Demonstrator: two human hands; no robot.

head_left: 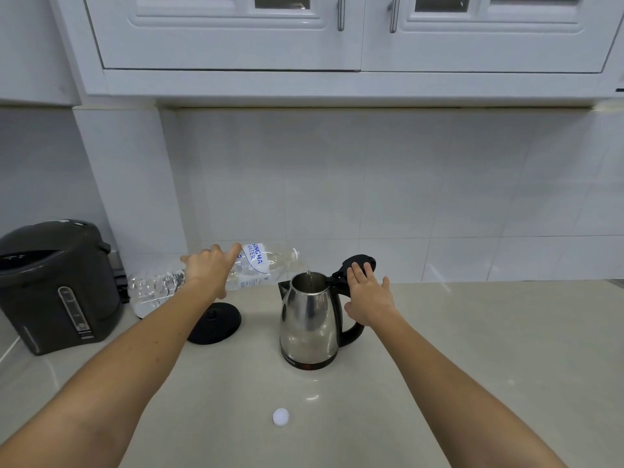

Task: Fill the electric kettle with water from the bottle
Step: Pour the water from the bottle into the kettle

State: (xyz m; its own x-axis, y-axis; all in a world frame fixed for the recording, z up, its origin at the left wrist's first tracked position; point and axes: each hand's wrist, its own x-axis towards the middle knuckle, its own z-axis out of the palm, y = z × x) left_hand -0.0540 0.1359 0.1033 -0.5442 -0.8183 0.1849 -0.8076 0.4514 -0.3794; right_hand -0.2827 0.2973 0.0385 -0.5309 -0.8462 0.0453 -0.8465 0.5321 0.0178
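Observation:
A steel electric kettle (309,324) with a black handle stands on the counter, its black lid (359,262) flipped up and back. My left hand (209,268) grips a large clear water bottle (256,266) lying almost level, its mouth over the kettle's opening. A thin stream of water falls into the kettle. My right hand (368,295) rests flat against the raised lid and the top of the handle, fingers spread, gripping nothing. The bottle's white cap (281,417) lies on the counter in front of the kettle.
The kettle's round black base (219,324) sits on the counter left of the kettle, under the bottle. A dark grey hot-water dispenser (55,285) stands at the far left. White wall cabinets (337,38) hang overhead above a tiled backsplash.

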